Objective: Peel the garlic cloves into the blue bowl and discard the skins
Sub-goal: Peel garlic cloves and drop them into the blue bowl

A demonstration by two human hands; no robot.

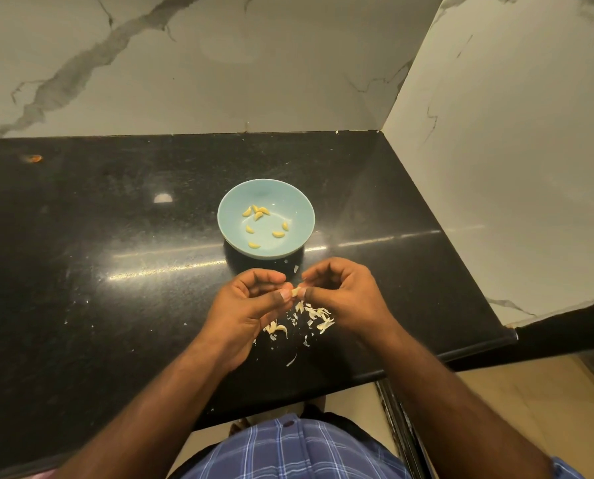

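Pale garlic clove [295, 291] lengthwise between hands

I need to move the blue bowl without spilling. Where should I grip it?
Pinch the blue bowl at its right rim, coming from the right: the wide rim flares out over a narrow base, the peeled cloves lie near the middle, and both hands work in front.

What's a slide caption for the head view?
Both hands peeling a garlic clove near the blue bowl.
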